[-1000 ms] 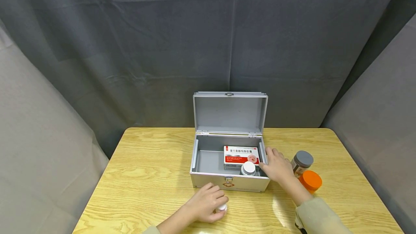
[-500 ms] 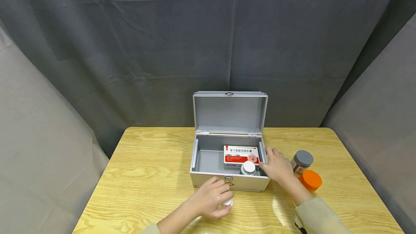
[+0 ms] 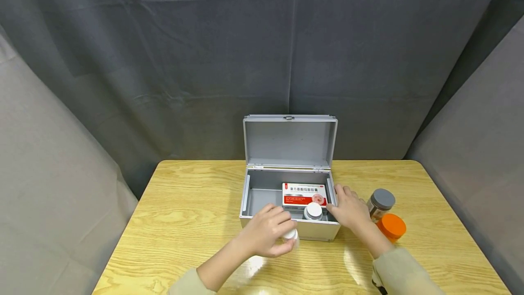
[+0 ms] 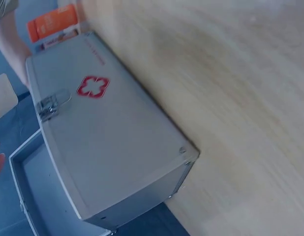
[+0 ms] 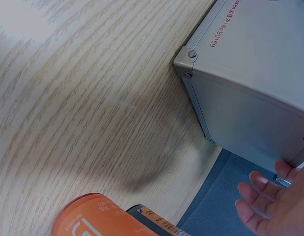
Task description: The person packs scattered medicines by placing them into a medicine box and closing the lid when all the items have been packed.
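Note:
In the head view my left hand [image 3: 268,231] pinches a small white-capped bottle [image 3: 291,235] in front of the silver first-aid case [image 3: 315,230], clear of the tabletop. The bottle's pale body [image 4: 2,96] shows at the left edge of the left wrist view. Lid raised, the case holds a red-and-white medicine box [image 3: 304,195] and a white pill bottle [image 3: 313,211] at its right side. My right hand [image 3: 350,208] rests at the case's right rim, fingers loosely extended [image 5: 260,196] in the right wrist view.
Right of the case stand a grey-lidded bottle [image 3: 381,201] and an orange-capped bottle [image 3: 391,226], both close to the right forearm. The wooden table [image 3: 184,208] ends at a dark grey curtain [image 3: 204,81] behind the case.
My left hand has lifted the white-capped bottle from near the table and moved it up and slightly right toward the case's front. My right hand stays at the rim.

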A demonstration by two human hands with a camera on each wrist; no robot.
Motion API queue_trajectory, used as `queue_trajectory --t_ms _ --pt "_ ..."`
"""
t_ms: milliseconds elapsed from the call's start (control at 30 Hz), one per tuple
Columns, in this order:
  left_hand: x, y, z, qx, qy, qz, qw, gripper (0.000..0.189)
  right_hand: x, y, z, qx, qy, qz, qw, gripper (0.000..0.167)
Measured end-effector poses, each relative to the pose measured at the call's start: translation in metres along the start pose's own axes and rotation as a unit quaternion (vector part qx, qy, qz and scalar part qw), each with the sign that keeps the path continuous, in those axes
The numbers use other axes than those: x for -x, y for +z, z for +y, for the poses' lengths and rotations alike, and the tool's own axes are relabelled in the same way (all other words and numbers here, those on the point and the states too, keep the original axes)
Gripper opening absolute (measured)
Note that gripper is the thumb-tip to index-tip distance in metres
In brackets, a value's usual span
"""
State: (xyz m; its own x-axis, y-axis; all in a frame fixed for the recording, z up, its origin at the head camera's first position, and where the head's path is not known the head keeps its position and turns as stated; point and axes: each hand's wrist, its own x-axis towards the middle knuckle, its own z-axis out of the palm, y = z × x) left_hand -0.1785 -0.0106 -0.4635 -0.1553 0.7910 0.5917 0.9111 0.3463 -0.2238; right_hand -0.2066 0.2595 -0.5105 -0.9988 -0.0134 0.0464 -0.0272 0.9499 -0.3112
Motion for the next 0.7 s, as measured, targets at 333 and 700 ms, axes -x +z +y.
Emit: queue_trajectory --t_ms 333,700 --pt "-0.013 -0.003 -0.022 -0.008 -0.028 0.003 0.9996 0.023 0.002 0.000 0.000 0.000 -0.004 0.008 1.0000 0.063" --pt "-0.018 0.007 -0.042 -0.011 -0.069 0.005 0.9976 0.021 0.001 -0.001 -0.001 0.001 -0.001 0.004 1.0000 0.063"
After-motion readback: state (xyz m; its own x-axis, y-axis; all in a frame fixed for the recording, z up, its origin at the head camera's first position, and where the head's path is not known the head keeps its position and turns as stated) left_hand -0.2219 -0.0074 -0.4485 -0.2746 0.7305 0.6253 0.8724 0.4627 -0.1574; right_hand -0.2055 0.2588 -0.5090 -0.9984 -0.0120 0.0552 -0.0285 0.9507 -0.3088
